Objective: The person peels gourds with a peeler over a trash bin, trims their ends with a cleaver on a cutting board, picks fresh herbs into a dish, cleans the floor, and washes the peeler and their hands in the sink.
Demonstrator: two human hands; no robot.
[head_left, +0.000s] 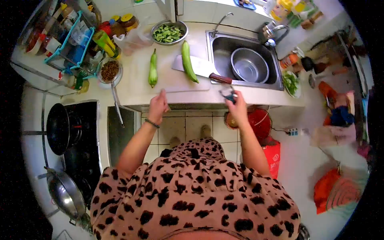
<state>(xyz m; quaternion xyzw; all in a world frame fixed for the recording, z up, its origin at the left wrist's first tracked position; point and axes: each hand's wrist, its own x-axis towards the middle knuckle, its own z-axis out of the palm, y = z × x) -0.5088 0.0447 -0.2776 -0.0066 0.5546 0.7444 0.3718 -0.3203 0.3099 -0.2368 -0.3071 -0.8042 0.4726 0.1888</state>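
Note:
My right hand is closed around the handle of a peeler, in front of the sink's near edge. My left hand is curled closed at the counter's front edge; whether anything is inside its fingers is hidden. Just beyond it, on a pale cutting board, lies a long green gourd. A second, curved green gourd rests across the blade of a cleaver. The cleaver's dark brown handle points toward the sink, and neither hand touches it.
A metal bowl of chopped green pieces stands at the back. The sink holds a steel basin. Leafy greens lie on a plate to the right. At left are a strainer with brown bits and a black pan on the stove.

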